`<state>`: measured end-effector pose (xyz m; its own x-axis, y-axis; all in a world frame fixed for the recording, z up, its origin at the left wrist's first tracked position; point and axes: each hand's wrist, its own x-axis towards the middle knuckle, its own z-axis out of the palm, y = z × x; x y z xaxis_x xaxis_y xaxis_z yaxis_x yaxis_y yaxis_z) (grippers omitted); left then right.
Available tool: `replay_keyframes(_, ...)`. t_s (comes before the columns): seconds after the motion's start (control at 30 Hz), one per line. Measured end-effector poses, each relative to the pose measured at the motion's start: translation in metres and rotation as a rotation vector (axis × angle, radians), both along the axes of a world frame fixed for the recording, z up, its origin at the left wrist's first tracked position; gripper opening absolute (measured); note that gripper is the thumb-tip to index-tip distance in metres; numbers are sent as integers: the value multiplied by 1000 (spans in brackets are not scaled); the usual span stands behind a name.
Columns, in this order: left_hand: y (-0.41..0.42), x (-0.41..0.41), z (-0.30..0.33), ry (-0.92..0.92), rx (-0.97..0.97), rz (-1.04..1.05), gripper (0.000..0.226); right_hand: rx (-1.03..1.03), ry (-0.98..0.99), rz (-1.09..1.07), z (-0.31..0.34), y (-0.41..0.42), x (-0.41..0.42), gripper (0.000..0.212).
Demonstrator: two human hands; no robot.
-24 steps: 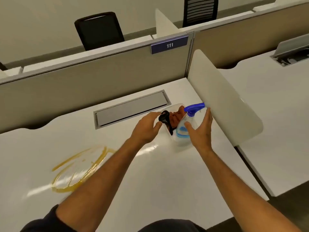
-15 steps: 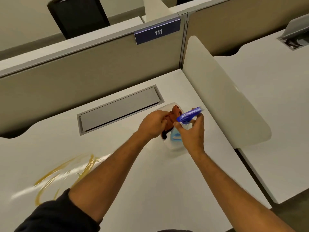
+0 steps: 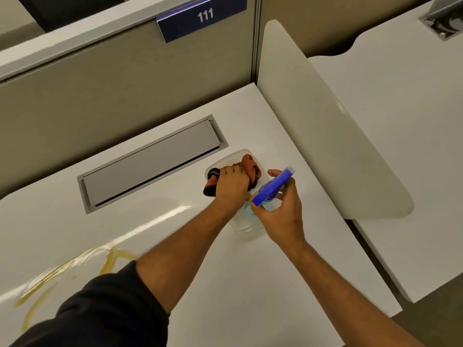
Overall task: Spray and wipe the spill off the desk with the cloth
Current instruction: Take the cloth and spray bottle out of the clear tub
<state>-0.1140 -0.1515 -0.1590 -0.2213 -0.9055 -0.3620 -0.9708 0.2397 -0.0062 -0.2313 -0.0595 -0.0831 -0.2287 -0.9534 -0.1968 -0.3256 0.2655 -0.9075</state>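
Observation:
A clear plastic container [image 3: 226, 160] sits on the white desk [image 3: 225, 284] near the right divider. Inside it lies an orange-brown cloth [image 3: 250, 165] with black parts. My left hand [image 3: 231, 184] is closed over the cloth in the container. My right hand [image 3: 278, 209] grips a spray bottle with a blue trigger head [image 3: 271, 186] and pale blue liquid, at the container's near end. A yellow-brown spill [image 3: 50, 279] streaks the desk at the lower left, partly hidden by my left sleeve.
A grey cable-tray lid [image 3: 150, 161] is set into the desk behind the container. A beige partition with a "111" label [image 3: 203, 16] closes the back. A white curved divider [image 3: 325, 134] stands on the right, with another desk [image 3: 400, 121] beyond.
My left hand went from the container's rim onto the cloth and closed on it. My right hand closed around the spray bottle. The view tilted down and closer.

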Motion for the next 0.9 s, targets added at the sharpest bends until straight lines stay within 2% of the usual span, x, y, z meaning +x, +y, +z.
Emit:
replay_keyframes(0.17, -6, -5, 2, 88, -17, 111, 29, 20, -6, -27, 2, -1, 2, 90)
replay_keyframes(0.3, -10, 4, 7, 324, -10, 299, 17, 23, -7, -35, 6, 0, 2, 90)
replay_keyframes(0.43, -13, 14, 10, 486, -18, 422, 17, 20, -2, -40, 12, 3, 2, 88)
replay_keyframes(0.67, -13, 24, 22, 627, -38, 473, 28, 10, 2, -43, 17, 4, 1, 86)
replay_keyframes(0.8, -20, 31, 34, 803, -55, 504, 24, 8, -5, -42, 16, 2, 0, 87)
replay_keyframes(0.87, -22, 32, 36, 811, 1, 477, 24, 3, -9, -37, 16, 1, 0, 86)
replay_keyframes(0.9, -22, 32, 38, 796, 52, 448, 31, -1, -6, -33, 15, 1, 0, 86)
